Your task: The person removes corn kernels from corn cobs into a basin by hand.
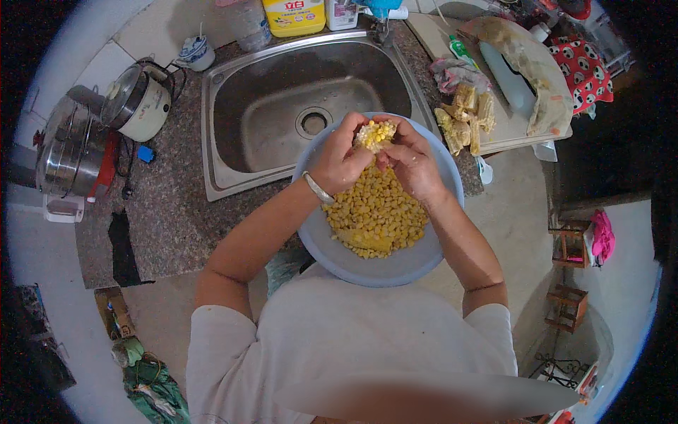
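Note:
Between both hands is a corn cob [375, 135], partly stripped, with yellow kernels left on one stretch and pale bare sockets beside them. My left hand [344, 156] grips its left side, a bangle on the wrist. Fingers of my right hand [416, 161] hold the right side, with the thumb against the lower edge. Directly below sits a pale blue basin [318, 241] holding a heap of loose corn kernels [381, 206]. A larger yellow piece, perhaps an unstripped cob [365, 240], lies low in the heap. The basin overlaps the sink's front right corner.
A stainless steel sink [254, 122] is set in the granite counter [175, 222]. Stripped cobs [469, 119] are piled right of it, by a wooden board [506, 143]. A cooking pot [140, 106] and a steel steamer [74, 151] stand left. A yellow detergent jug [294, 18] stands behind.

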Motion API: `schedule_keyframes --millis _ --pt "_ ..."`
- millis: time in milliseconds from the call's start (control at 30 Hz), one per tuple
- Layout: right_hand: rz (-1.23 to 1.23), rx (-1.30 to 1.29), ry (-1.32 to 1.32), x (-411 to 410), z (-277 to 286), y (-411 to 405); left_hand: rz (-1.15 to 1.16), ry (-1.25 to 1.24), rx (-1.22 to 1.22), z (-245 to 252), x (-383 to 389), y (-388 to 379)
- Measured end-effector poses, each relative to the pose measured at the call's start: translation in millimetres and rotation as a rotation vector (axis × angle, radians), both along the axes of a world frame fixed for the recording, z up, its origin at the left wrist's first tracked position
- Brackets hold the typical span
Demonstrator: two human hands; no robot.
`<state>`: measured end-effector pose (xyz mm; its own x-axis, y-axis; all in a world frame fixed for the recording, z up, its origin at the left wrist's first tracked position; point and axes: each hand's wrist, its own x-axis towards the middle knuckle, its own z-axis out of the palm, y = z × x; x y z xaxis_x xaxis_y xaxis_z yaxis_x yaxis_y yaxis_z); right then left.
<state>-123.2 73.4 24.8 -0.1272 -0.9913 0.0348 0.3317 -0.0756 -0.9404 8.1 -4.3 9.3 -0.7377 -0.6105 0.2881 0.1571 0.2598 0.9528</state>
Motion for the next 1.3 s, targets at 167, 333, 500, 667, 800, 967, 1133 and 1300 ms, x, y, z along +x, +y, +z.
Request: schedule_keyframes --millis 167,333,500,667,800,967,1133,1300 --pt "-0.033 0.045 0.038 1 -5 -3 -0.057 -0.004 0.062 -4 -1 1" --pt "-0.031 0.02 0.089 0 -9 -4 0.022 -0.009 -0.068 -8 -3 -1" --pt "-0.033 -0.024 0.151 1 -10 -4 0.026 -0.078 -0.123 -2 1 -2" --pt "-0.007 0.013 0.082 3 -5 -3 0.082 0.017 -0.174 -5 -1 -1" --pt "-0.015 0.048 0.136 0 -9 -4 0.044 -0.028 -0.137 3 1 2" --pt "-0.021 0.031 0.193 -1 -9 -4 0.022 -0.028 -0.04 0 0 1" --pt "-0.014 0.028 0.085 0 -6 -4 0.068 -0.015 -0.15 -4 0 0" --pt "-0.012 0.045 0.075 1 -5 -2 0.042 0.03 -0.074 -5 -3 1"
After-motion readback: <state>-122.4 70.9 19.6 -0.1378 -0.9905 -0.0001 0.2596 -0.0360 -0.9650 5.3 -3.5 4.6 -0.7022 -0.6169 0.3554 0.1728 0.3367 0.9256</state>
